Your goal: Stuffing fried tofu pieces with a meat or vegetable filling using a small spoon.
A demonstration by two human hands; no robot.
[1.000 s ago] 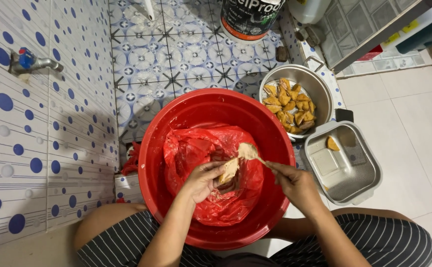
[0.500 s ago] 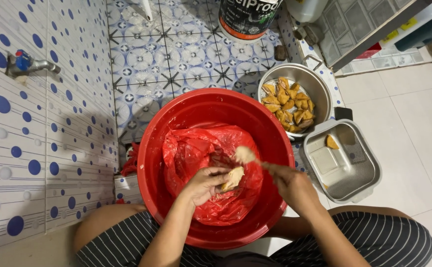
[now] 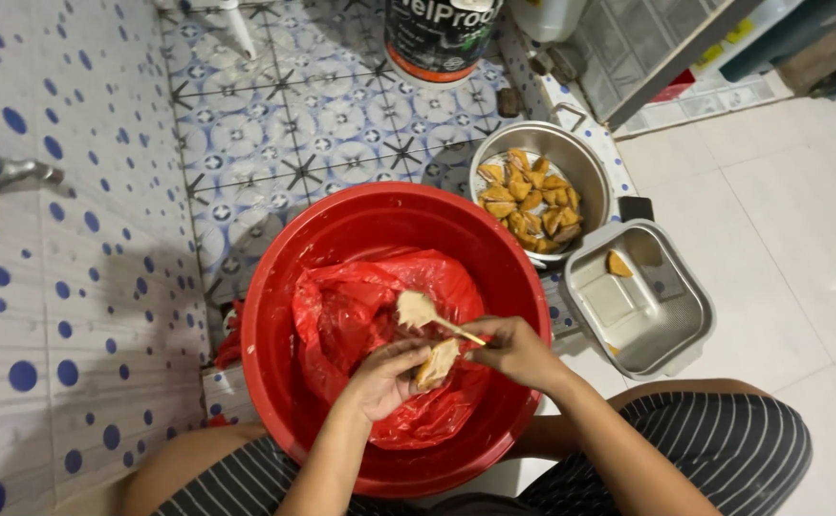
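At the floor's centre sits a red basin (image 3: 274, 315) lined with a red bag (image 3: 351, 306); over it the spoon (image 3: 427, 313) has lifted clear of the tofu piece (image 3: 437, 363) it was pressed into half a second ago, so that scoop of filling looks placed. Left hand (image 3: 384, 377) cups the tofu; right hand (image 3: 509, 349) pinches the spoon handle. At 1 o'clock a pot (image 3: 585, 158) of tofu, at 3 a nearly bare square tray (image 3: 685, 296). Patterned floor tiles, dotted wall at 9 o'clock

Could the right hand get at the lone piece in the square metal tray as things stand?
Probably yes: the tray sits open beside the right hand, nothing covers the piece, though that hand holds a spoon.
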